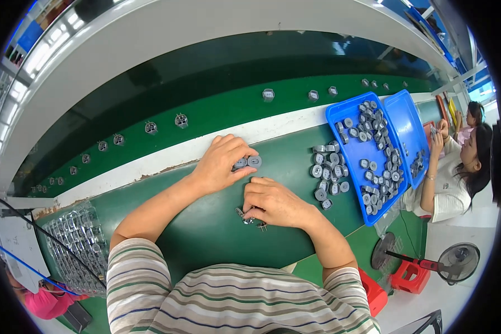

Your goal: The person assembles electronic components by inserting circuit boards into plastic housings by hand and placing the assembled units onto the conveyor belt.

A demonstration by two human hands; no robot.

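My left hand (221,165) is closed, palm down, near the white ledge, with fingers and thumb around grey round plastic pieces (254,161). One of them shows its flat face with a small slot; another is partly covered by the fingers. A little nearer to me, my right hand (274,204) is bent in a pinch over the green tabletop (200,239). Small shiny metal parts (247,220) show at its thumb and fingertips, some with thin prongs. Whether the lowest of them touch the table I cannot tell.
Right of my hands lies a heap of grey pieces (329,170) beside a blue tray (329,114) holding many more. Beyond the white ledge (284,123), a green conveyor (222,103) carries spaced parts. Clear plastic trays (78,239) lie left. A co-worker (451,178) sits right.
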